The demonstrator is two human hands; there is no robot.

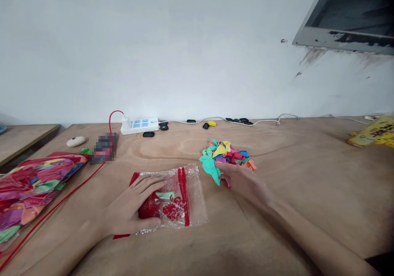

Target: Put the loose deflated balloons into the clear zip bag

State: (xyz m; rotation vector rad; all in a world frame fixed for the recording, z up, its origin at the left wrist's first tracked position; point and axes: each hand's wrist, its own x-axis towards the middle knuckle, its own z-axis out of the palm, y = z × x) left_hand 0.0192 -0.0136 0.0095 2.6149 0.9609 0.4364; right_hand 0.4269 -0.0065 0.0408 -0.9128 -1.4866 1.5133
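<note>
My left hand (135,204) lies flat with its fingers stretched out over a clear plastic bag (195,206) with red print and red stripes. Inside the bag a pale green balloon (166,195) shows through. My right hand (244,181) is at the near side of a heap of uninflated balloons (229,150) in many colours. Its fingers are closed at the edge of a teal balloon (210,167); the hand is slightly blurred and the fingertips are partly hidden. A magenta balloon tip shows just below those fingers.
A large bag full of balloons (40,185) lies at the left, with a red cable (58,204) running beside it. Behind are a white power strip (140,126), a pixelated item (103,148), a cream oval object (75,141) and small black pieces along the wall. A yellow packet (374,131) lies far right.
</note>
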